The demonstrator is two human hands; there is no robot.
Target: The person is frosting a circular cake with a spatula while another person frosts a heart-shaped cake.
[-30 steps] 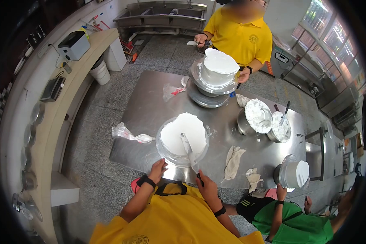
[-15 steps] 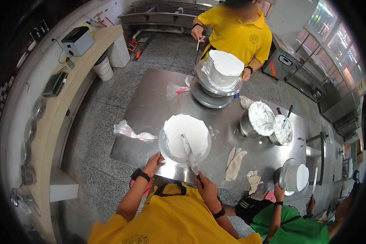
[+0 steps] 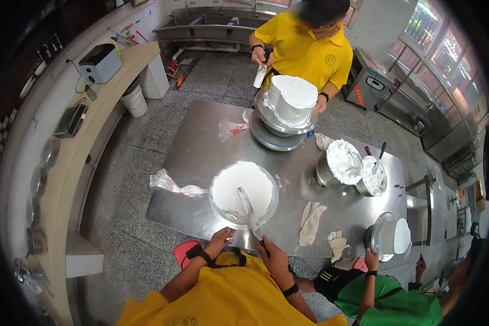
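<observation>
A white cream-covered cake (image 3: 234, 187) sits on a round turntable (image 3: 215, 211) in front of me. My right hand (image 3: 276, 256) is wrapped round the dark handle of an icing spatula (image 3: 249, 211). The metal blade points away from me and lies over the near half of the cream top. At the turntable's near edge is my left hand (image 3: 220, 242), fingers loosely extended and apart, with nothing held in them.
A crumpled plastic bag (image 3: 171, 183) lies left of the turntable. Cloths (image 3: 311, 221) and cream-filled metal bowls (image 3: 345, 162) are to the right. Across the steel table (image 3: 195, 127), a person in yellow works at another cake (image 3: 294, 99); a person in green (image 3: 386, 296) does so at right.
My left hand has moved right and nearer to me along the turntable's edge. The spatula stays over the cake. The person opposite has turned their spatula, showing its broad blade.
</observation>
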